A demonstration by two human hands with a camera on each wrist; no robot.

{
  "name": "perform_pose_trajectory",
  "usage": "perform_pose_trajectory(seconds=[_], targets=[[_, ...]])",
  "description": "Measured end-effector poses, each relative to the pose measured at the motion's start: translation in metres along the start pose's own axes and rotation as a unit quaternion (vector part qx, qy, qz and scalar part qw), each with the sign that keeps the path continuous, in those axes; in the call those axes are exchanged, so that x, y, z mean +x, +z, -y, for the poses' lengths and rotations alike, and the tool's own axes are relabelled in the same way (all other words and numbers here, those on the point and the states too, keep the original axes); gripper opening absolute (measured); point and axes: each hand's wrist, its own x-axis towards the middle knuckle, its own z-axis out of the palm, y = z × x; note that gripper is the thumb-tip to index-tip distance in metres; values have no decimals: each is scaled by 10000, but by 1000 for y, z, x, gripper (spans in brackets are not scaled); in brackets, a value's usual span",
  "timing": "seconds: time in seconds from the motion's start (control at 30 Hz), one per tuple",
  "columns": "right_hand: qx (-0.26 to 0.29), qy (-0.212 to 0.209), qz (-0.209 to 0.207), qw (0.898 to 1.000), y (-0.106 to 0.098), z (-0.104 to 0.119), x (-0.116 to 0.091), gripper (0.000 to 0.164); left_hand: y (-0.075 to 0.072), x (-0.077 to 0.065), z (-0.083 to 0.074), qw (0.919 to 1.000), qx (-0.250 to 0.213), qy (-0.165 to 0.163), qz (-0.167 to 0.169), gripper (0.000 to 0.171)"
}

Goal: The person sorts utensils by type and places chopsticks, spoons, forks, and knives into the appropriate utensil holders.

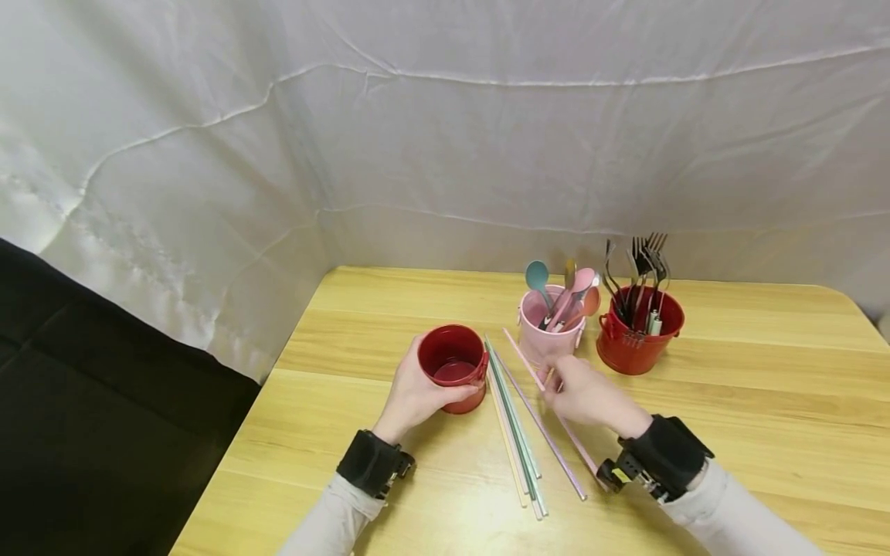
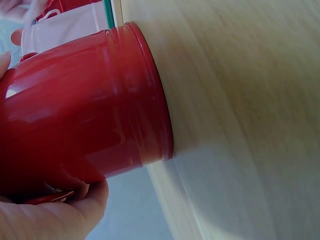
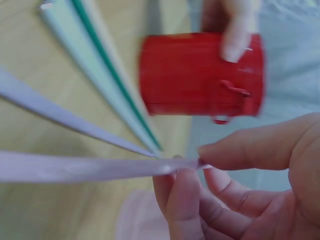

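Note:
A small red bucket with an empty inside stands upright at the table's middle. My left hand grips it round the side, thumb in front; its glossy wall fills much of the left wrist view. Between thumb and fingers my right hand pinches a pink straw, also seen as a pale straw in the right wrist view. Between the hands lie a purple straw and a bunch of straws in green, pale and yellowish tones.
Behind my right hand stands a pink bucket holding several spoons. To its right is another red bucket with several forks. A pale cloth hangs behind the wooden table.

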Motion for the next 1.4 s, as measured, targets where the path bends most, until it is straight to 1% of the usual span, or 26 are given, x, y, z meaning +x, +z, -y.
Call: perform_pose_trajectory(seconds=[0.07, 0.13, 0.27, 0.4, 0.5, 0.6, 0.67, 0.73, 0.9, 1.0, 1.1, 1.17, 1.23, 1.27, 1.33, 1.4], targets=[[-48, -264, -211, 9994, -7, 2, -1, 13, 0, 0, 0, 10000, 18, 13, 10, 83], [-5, -443, -354, 9984, -15, 6, -2, 13, 0, 1, 0, 10000, 27, 33, 24, 83], [70, -596, -555, 9967, -24, 11, -1, 13, -1, 1, 1, 10000, 3, 13, 36, 83], [185, -723, -784, 9941, -28, 16, 3, 13, -1, 0, 2, 10000, 26, 8, 27, 83], [297, -870, -1046, 9903, -30, 20, 5, 11, -1, 0, 3, 9999, 83, 59, 35, 83], [475, -1055, -1355, 9840, -32, 27, 9, 11, -1, -1, 4, 9999, 109, 103, 51, 83], [635, -1214, -1594, 9777, -33, 33, 11, 10, -1, -2, 4, 9999, 76, 108, 58, 83], [847, -1395, -1841, 9693, -35, 40, 13, 10, -1, -2, 4, 10000, 42, 71, 53, 82], [1317, -1762, -2466, 9438, -39, 57, 18, 13, -1, -2, 2, 10000, 10, -12, 56, 83], [1655, -2023, -2764, 9248, -42, 68, 23, 16, -1, -2, 1, 10000, 13, -12, 49, 83], [2016, -2365, -3006, 9017, -42, 78, 28, 18, -1, -1, 1, 10000, 48, -4, 33, 83], [2317, -2570, -3088, 8860, -41, 84, 33, 19, 0, -1, 2, 10000, 64, 30, 18, 83], [2564, -2717, -3071, 8753, -38, 89, 38, 20, 0, 0, 5, 10000, 49, 83, 6, 83], [2626, -2768, -3038, 8730, -35, 90, 41, 19, 1, 1, 9, 9999, 47, 91, -2, 83], [2615, -2796, -2932, 8761, -30, 92, 47, 18, 1, 2, 18, 9999, 95, 81, 12, 83], [2479, -2747, -2762, 8870, -23, 92, 52, 17, 1, 4, 29, 9999, 135, 47, 32, 85]])
